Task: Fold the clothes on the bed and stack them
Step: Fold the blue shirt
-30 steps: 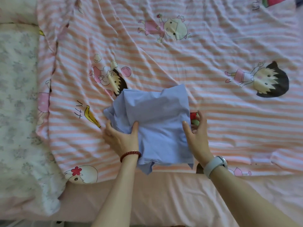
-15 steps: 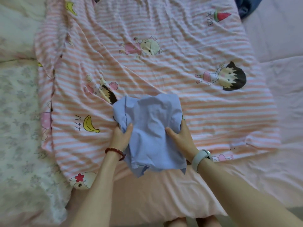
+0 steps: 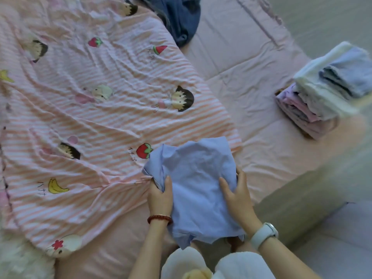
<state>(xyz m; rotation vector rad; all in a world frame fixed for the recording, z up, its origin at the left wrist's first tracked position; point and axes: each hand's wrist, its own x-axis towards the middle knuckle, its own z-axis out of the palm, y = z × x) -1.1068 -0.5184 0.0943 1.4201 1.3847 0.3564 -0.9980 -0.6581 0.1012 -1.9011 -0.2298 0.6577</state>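
Head view. A folded light-blue cotton garment (image 3: 196, 186) is held up between both hands over the near edge of the bed, its lower hem hanging ragged past the wrists. The left hand (image 3: 161, 196), with a dark red bead bracelet (image 3: 159, 218) on the wrist, grips the garment's left edge: the thumb lies on top of the cloth and the other fingers are curled beneath, out of sight. The right hand (image 3: 237, 200), with a white smartwatch (image 3: 264, 234) on the wrist, grips the right edge in the same manner, thumb laid across the upper face and fingers wrapped round the side.

Beneath and to the left of the garment lies a rumpled pink-and-white striped sheet printed with cartoon figures, strawberries and bananas (image 3: 96, 121); the garment's far left corner overlaps one printed strawberry. The sheet rests on a plain pale-pink quilted bed cover (image 3: 251, 81), which is bare to the right of the hands.

Well apart from the hands, at the far right edge of the bed, stands a stack of folded clothes (image 3: 322, 93): pink and lilac pieces at the bottom, a white piece above them, a pale-blue folded piece on top. At the top of the frame a crumpled dark-blue garment (image 3: 179, 19) lies unfolded where the striped sheet meets the pink cover.

At the bottom edge, the person's white-clad knees (image 3: 237, 264) appear below the forearms.
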